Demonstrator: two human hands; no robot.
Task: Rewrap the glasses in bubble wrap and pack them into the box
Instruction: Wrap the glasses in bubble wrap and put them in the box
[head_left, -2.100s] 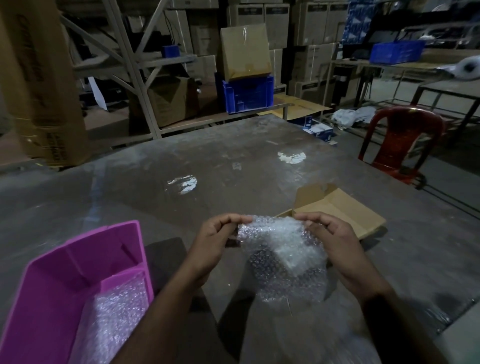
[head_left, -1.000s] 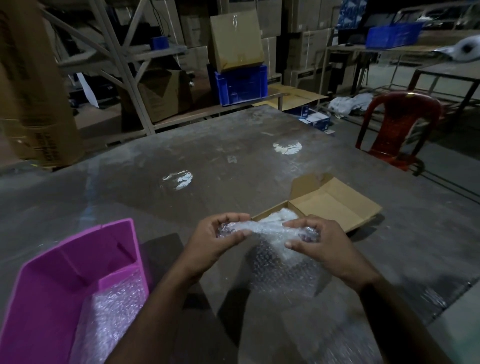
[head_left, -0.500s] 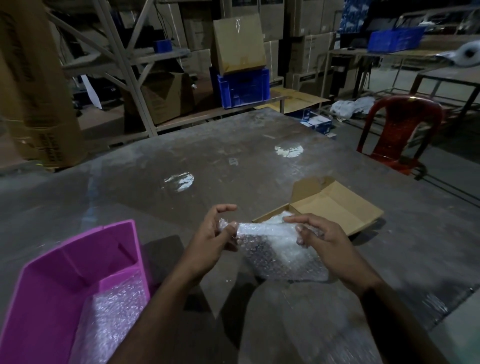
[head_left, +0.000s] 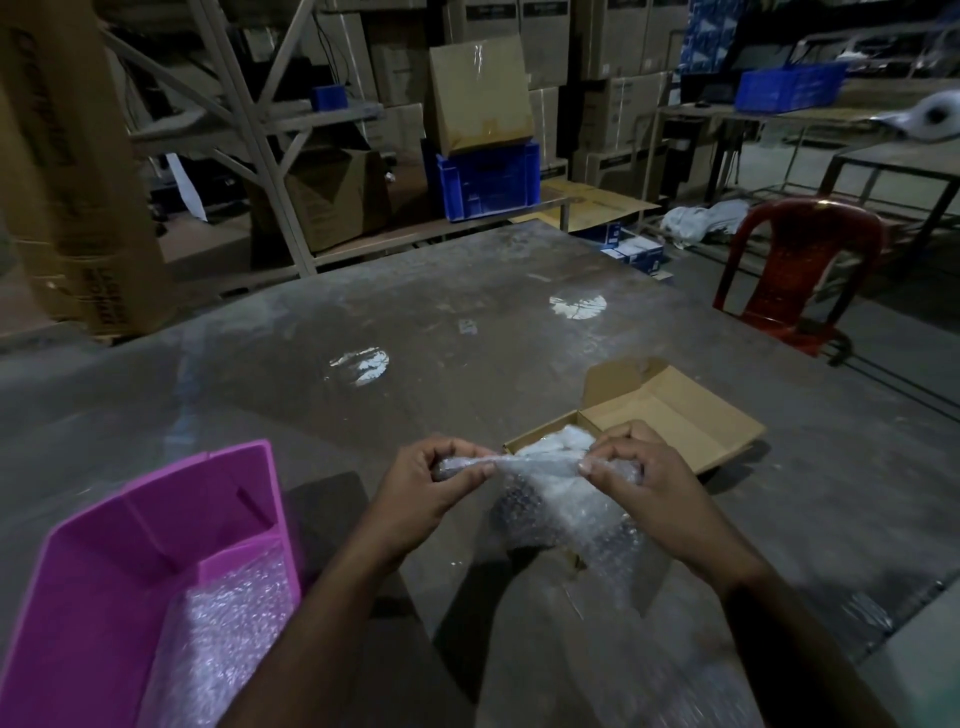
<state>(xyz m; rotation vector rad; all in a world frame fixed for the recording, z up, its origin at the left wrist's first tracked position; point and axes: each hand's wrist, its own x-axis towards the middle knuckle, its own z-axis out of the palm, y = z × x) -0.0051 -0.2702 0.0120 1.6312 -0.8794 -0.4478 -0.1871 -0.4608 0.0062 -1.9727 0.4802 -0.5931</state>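
Left hand (head_left: 434, 480) and right hand (head_left: 631, 470) each had a grip pinching the clear bubble wrap sheet (head_left: 561, 499); loose twisting risked unrolling, exposing glasses.

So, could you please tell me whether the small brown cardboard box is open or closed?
Open: the small brown cardboard box has its lid folded back flat on the table, and white wrapping shows inside.

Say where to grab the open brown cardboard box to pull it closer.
Grip the brown cardboard box by its bare right-hand edge, coming from the right. Its near-left corner sits behind the clear bubble-wrap bundle held by both hands, and the upright rear flap looks likely to bend.
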